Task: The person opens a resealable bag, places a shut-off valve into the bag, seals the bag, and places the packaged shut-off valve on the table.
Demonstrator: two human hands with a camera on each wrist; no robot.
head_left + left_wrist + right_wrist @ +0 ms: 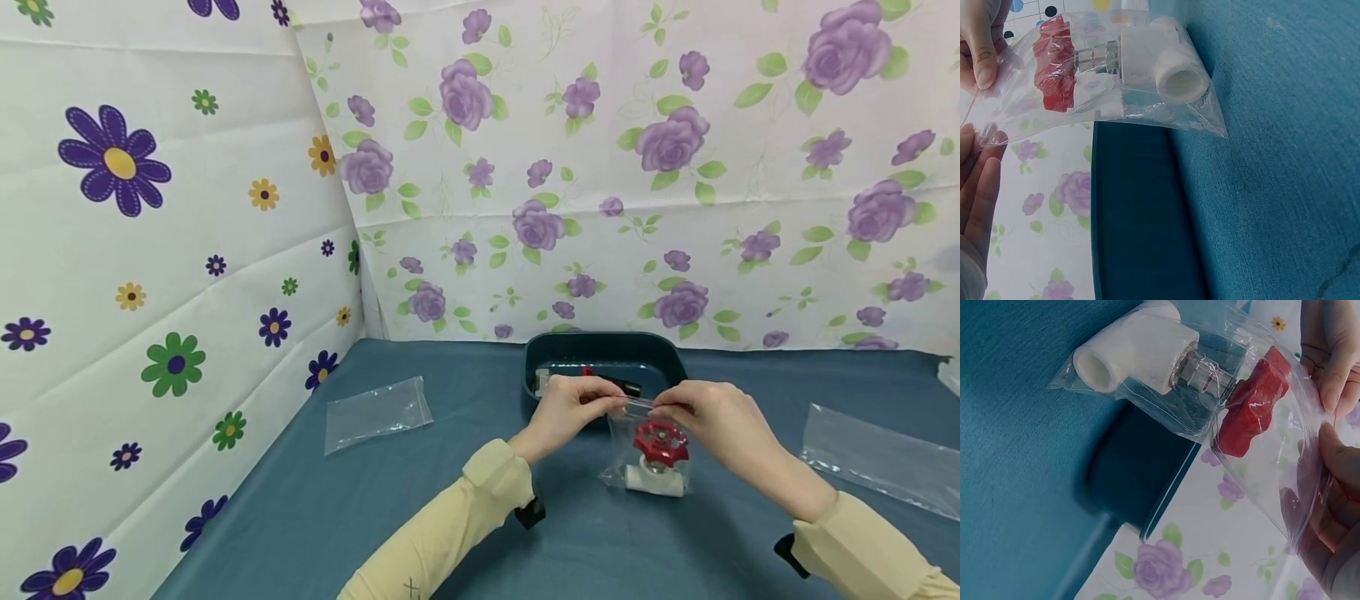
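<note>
Head view | held bag (630,446): mouth partly hidden by left hand (566,410) and right hand (712,418) | tray (606,346), 4 o'clock: front wall partly covered; black-and-red item (628,387) unidentifiable | flat bag (881,458), 4 o'clock, and white thing (951,375), 3 o'clock: cut by right edge

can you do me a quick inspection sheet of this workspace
surface: blue covering, cloth-like
job's things: clear bag containing a valve with red handwheel uppermost and white pipe fitting
clutter: one flat bag lies to the left, another bag to the right; dark bin behind, contents partly hidden
hands: left hand and right hand pinch the valve bag's top edge
cables: nothing seen
surroundings: purple-rose sheet behind, multicoloured flower sheet at left
</note>
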